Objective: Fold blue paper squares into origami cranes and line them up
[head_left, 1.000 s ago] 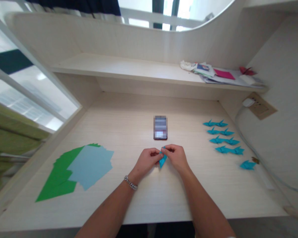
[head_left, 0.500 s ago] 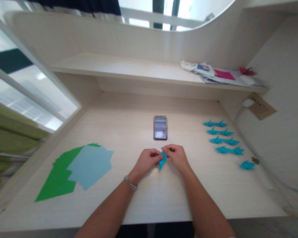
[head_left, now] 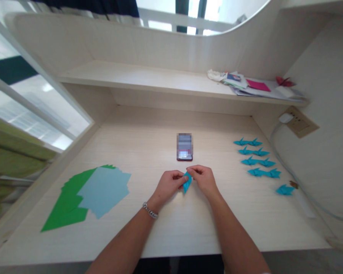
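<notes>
A folded piece of blue origami paper [head_left: 187,183] is held between my two hands over the middle of the desk, its narrow point facing me. My left hand [head_left: 170,185] pinches its left side, thumb on top. At the upper tip, the fingers of my right hand [head_left: 203,180] are pressed together on the paper. Just beyond my hands lies a phone [head_left: 184,147] with a blurred screen. Folded blue paper cranes [head_left: 258,162] sit in several rows to the right, and a single blue crane [head_left: 285,190] is nearer to me.
Light blue paper sheets [head_left: 107,192] overlap green sheets [head_left: 64,205] on the desk's left. A cable [head_left: 288,169] runs from a wall socket [head_left: 298,121] down the right side. Above the back of the desk, a shelf [head_left: 148,78] carries papers and a pink sheet [head_left: 258,85].
Both hands have shifted very slightly away from me with the folded blue paper, which stands a little more upright. Everything else stays where it was.
</notes>
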Demonstrator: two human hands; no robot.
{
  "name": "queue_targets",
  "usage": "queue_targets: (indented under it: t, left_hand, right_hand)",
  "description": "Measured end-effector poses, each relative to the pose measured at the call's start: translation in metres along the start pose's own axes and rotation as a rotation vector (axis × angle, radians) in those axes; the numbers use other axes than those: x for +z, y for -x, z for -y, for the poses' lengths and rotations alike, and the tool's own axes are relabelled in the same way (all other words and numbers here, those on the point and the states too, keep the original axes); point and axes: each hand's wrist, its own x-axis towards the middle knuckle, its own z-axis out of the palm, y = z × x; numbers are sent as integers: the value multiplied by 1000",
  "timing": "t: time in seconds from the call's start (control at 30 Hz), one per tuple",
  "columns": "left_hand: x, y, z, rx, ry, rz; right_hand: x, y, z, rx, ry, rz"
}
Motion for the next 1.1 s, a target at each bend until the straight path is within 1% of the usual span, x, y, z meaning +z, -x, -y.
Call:
queue_targets:
  t: [0.07,0.13,0.2,0.27,0.33,0.43,0.5,0.63,0.7,0.83,1.0,1.1]
  left_hand:
    - [-1,-1,0,19,3,-44]
    - [-3,-2,0,41,8,-90]
    - [-4,-3,0,61,16,-121]
    - [-4,-3,0,63,42,-137]
    - [-4,-2,0,53,105,-134]
    - [-3,-2,1,44,196,-100]
    - [-3,-2,1,46,190,-93]
    - [-2,-2,2,81,154,-124]
    - [-1,-1,2,83,189,-112]
    - [1,0,-1,61,250,-46]
    - [2,1,-4,66,235,-86]
    - [3,1,-3,54,262,-75]
  right_hand:
    - [1,0,0,35,-49,20]
    - [2,1,0,82,-99,73]
    - [3,1,-1,117,-142,131]
    - [5,2,-1,127,-178,151]
    - [6,2,-1,115,-196,117]
    - [6,2,-2,97,-197,56]
    - [6,3,-2,116,-218,62]
    - [8,3,-4,146,-271,77]
    - [9,3,-4,122,-255,45]
    - [11,4,1,75,-189,-21]
    - [14,6,7,34,-137,-69]
    - [15,6,8,8,-137,-108]
